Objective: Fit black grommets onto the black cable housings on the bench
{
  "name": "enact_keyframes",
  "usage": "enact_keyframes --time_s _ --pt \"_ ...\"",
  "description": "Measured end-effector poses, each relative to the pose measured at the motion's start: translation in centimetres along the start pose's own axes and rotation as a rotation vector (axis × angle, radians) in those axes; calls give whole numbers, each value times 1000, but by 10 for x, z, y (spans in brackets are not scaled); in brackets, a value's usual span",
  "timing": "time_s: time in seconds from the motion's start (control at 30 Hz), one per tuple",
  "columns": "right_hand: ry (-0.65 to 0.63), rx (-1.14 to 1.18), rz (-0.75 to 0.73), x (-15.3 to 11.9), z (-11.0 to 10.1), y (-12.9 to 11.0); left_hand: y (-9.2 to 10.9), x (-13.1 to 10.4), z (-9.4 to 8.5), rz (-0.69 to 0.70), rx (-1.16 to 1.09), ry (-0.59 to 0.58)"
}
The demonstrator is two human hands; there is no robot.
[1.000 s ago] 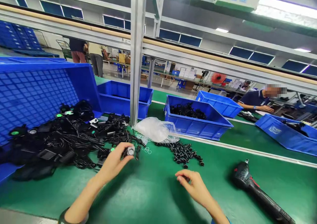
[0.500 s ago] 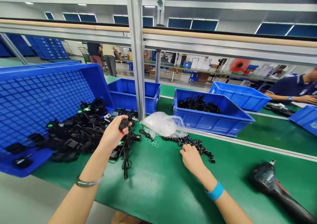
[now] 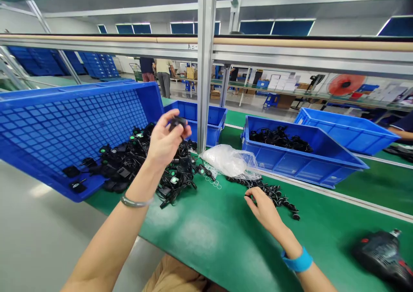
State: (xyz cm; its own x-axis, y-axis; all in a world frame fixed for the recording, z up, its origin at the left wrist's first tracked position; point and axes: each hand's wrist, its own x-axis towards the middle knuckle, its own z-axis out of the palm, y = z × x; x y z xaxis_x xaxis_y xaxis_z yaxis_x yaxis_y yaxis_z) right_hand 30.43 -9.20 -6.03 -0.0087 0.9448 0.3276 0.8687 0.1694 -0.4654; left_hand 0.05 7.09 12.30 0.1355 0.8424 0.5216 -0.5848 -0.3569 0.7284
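left hand (image 3: 164, 142): higher, with black part (image 3: 177, 122) | right hand (image 3: 263, 208): drawn back

Head camera looking forward and down across the tabletop (image 3: 196, 236)

One camera is riding on the person's head, facing forward and tilting down. It is viewing the left grip (image 3: 169, 137) and right grip (image 3: 265, 209) from close behind and above, with the wearer's own trousers (image 3: 174, 275) showing at the bottom edge. Beyond, it is looking past a central metal post (image 3: 205, 90) toward distant windows (image 3: 255, 27).

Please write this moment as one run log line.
left hand: holding small black part | right hand: near black round-headed parts | black-and-red power tool: on green tabletop
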Motion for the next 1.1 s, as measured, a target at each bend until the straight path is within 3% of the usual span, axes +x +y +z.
enact_keyframes --time_s 0.07,0.13,0.2,0.3,0.37,0.5,0.57,0.63,0.73,0.8,0.93,1.1 --pt "62 149 57 -6 -1 -5 19 14 13 240 -92 11" --pt "111 292 120 -11 0 -10 28 21 19 366 -131 26" --pt "132 436 175 -16 2 -15 22 17 16 279 -71 28" --pt "132 636 238 -19 6 -21 6 -4 3 -36 31 105" --pt "129 746 273 -18 6 -24 12 -18 -1 -130 -41 147" --pt "141 907 328 -17 5 -28 59 -37 7 20 -332 17" --pt "155 961 348 -16 5 -31 67 -50 11 48 -324 -15" --pt "161 1005 364 -17 8 -35 51 -74 12 -106 -146 -18" --pt "130 1070 375 -19 10 -46 0 -124 12 -486 135 -73" --pt "89 1108 378 -23 8 -57 -31 -159 14 -632 171 -116" --pt "-26 1100 318 -33 -6 -82 -59 -207 21 -719 195 -178" --pt "-50 796 62 -45 -19 -104 -66 -229 19 -659 210 -218"
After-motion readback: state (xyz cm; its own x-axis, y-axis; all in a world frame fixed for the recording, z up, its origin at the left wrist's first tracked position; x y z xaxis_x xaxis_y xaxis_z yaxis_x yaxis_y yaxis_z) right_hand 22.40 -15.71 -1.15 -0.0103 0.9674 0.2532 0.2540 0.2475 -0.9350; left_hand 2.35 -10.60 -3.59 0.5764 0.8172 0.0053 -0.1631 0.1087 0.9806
